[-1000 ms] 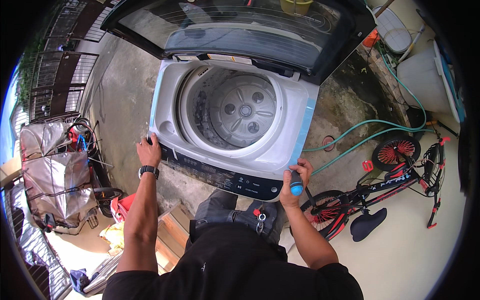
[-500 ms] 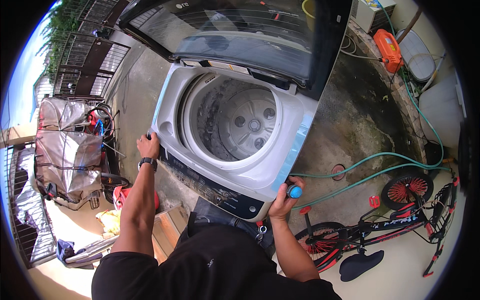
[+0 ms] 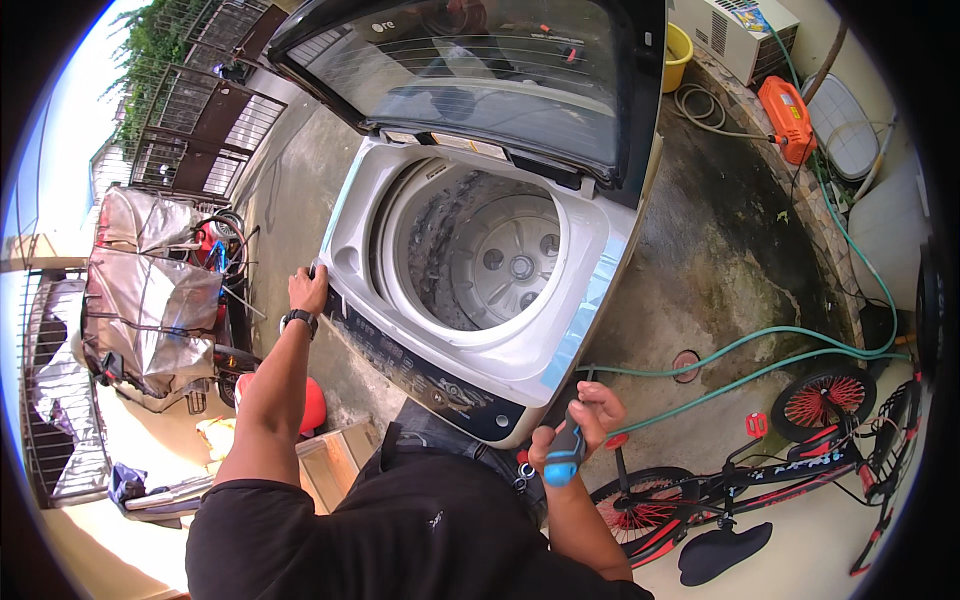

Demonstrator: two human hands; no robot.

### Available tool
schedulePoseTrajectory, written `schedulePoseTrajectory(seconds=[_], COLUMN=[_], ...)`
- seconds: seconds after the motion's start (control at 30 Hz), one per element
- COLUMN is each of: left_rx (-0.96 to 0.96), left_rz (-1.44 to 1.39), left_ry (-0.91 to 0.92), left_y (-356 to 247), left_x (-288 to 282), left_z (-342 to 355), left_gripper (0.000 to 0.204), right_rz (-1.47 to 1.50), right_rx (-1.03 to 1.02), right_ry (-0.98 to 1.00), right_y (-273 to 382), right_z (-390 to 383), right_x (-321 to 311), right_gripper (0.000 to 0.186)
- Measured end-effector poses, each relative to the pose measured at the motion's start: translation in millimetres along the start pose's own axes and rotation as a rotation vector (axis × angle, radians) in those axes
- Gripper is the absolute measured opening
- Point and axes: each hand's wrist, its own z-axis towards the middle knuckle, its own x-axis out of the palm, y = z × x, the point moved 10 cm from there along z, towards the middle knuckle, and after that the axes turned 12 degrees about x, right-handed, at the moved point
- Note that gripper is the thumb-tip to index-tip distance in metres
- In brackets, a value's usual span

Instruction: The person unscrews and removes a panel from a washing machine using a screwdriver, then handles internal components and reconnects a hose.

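Note:
A top-loading washing machine [image 3: 470, 365] stands in front of me with its dark glass lid [image 3: 480, 90] raised. Its round metal drum [image 3: 485, 255] shows through the opening. My left hand [image 3: 308, 292] is closed around the front left corner of the machine, its fingertips partly hidden and a small dark part showing beside them. My right hand [image 3: 590, 415] grips the blue and dark handle of a screwdriver [image 3: 565, 455] just off the front right corner. The screwdriver's shaft points away from me, toward the machine's right side.
Green hoses [image 3: 740, 355] run across the concrete floor on the right. A black and red bicycle [image 3: 740, 470] is at the lower right. Beyond are an orange pressure washer [image 3: 787, 118] and a yellow bucket [image 3: 676, 58]. A covered vehicle [image 3: 155, 285] stands left, near a wooden box [image 3: 335, 460].
My right hand has drawn back from the machine's corner, and the screwdriver has swung so its handle's side shows. My left hand stays on its corner. The whole view has shifted slightly.

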Motion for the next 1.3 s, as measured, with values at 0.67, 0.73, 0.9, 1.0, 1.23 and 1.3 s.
schedulePoseTrajectory(seconds=[0.67,0.73,0.9,1.0,1.23,1.3], left_rx=[-0.252,-0.275,-0.324,-0.35,-0.357,-0.328], left_rz=[-0.282,-0.28,-0.285,-0.301,-0.339,-0.42], left_ry=[-0.078,-0.101,-0.121,-0.105,-0.144,-0.118], left_y=[-15.9,-5.6,-4.5,-6.3,-2.0,-4.4], left_x=[-15.7,-21.2,-24.5,-23.4,-25.1,-21.4], left_z=[-7.4,-15.9,-14.2,-11.7,-13.1,-10.8], left_gripper=[0.074,0.073,0.07,0.067,0.071,0.073], right_rz=[0.19,0.1,-0.213,-0.294,-0.352,-0.397], right_rx=[-0.084,-0.212,-0.316,-0.289,-0.217,-0.202], right_ry=[0.612,0.572,0.57,0.62,0.597,0.576], right_y=[6.5,15.4,33.2,27.9,25.5,30.0], right_z=[1.2,-0.2,-4.6,-4.0,-0.8,-0.9], right_x=[71.1,72.7,97.2,108.7,111.0,110.4], right_gripper=[0.06,0.055,0.049,0.045,0.046,0.047])
